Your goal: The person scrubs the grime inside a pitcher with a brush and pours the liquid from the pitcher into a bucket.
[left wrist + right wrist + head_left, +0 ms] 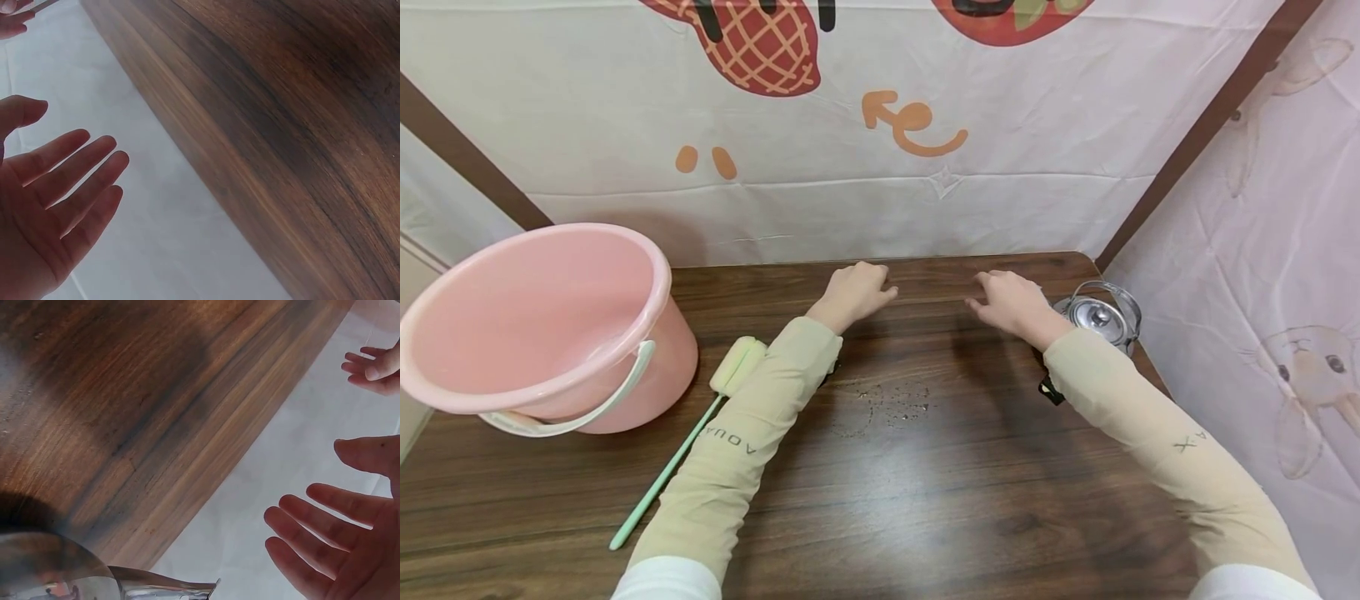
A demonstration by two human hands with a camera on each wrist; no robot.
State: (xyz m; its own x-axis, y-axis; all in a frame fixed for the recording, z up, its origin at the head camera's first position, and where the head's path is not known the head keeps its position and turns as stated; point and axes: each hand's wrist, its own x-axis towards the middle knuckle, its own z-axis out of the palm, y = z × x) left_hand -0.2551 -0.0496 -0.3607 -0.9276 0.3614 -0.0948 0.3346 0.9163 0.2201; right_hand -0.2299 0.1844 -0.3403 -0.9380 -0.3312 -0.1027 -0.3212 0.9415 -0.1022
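Both hands hover over the far part of a dark wooden table [880, 492], holding nothing. My left hand [854, 293] has its fingers spread and relaxed; in the left wrist view the palm and fingers [87, 172] show with nothing in them. My right hand [1011, 304] is likewise loose, and its spread fingers [312, 531] touch nothing in the right wrist view. Just beside the right hand stands a shiny metal teapot [1101, 315] with a raised handle; its spout [165, 584] shows in the right wrist view. Water drops lie on the tabletop between the forearms.
A large pink bucket [677, 367] with a white handle stands at the left. Next to it lies a sponge brush [735, 367] with a long green handle, partly behind the left sleeve. A printed white curtain [820, 200] hangs along the table's far edge.
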